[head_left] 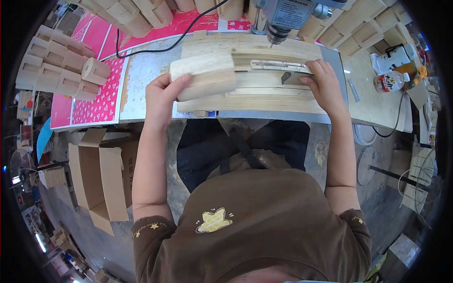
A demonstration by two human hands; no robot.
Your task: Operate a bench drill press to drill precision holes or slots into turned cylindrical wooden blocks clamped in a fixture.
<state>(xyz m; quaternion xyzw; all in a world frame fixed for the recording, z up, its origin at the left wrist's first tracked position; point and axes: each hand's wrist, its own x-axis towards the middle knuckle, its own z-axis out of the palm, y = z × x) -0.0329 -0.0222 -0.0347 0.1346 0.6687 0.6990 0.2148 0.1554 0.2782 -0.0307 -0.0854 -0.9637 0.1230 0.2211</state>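
Note:
My left hand (163,96) is closed round one end of a pale wooden block with a rounded side (207,78), thumb on its near face. The block is tilted over the left part of a wooden jig (269,101) on the bench. My right hand (325,85) grips the right end of a narrow wooden strip (276,65) with dark marks along it. Just below the strip is a dark metal plate (292,77), close to my right thumb; whether the thumb holds it too I cannot tell. The drill chuck (277,36) with a thin bit hangs above the jig's far side.
Stacked wooden blocks stand at the left (59,70) and far right (358,23). A black cable (163,51) crosses the pink-covered bench. On the right are a blue marker (354,90) and a plastic bottle (390,82). An open cardboard box (111,174) sits on the floor, lower left.

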